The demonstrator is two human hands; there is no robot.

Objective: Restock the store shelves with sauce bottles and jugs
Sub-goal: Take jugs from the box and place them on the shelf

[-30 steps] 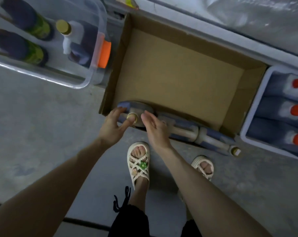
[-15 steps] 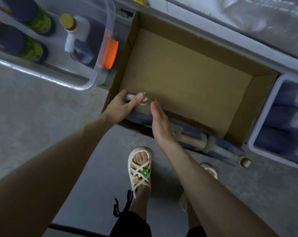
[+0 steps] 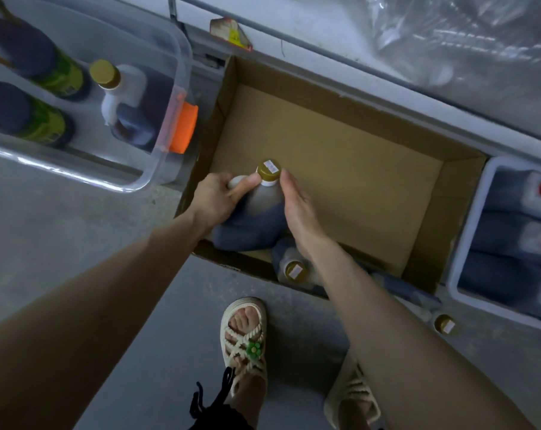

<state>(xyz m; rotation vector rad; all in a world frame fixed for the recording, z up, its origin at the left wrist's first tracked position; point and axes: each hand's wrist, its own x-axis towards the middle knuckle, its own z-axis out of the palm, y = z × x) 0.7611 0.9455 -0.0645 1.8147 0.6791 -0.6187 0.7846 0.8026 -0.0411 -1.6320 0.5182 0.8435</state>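
Note:
A dark sauce jug (image 3: 256, 221) with a gold cap and white handle is tilted over the near left corner of an open cardboard box (image 3: 340, 169). My left hand (image 3: 219, 200) grips its white handle. My right hand (image 3: 297, 209) lies flat against the jug's right side, fingers straight. A second jug with a gold cap (image 3: 294, 270) lies at the box's near wall under my right wrist. A third gold cap (image 3: 445, 324) shows on the floor further right.
A clear plastic bin (image 3: 157, 97) with an orange latch holds a jug and green-labelled bottles at upper left. A white crate (image 3: 467, 231) of red-capped jugs sits at right. A grey shelf edge (image 3: 325, 48) runs behind the box. My sandalled feet stand on the concrete floor.
The jug has been lifted from beside the box's near wall and moved over the wall into the box, now more upright. Both hands went forward with it.

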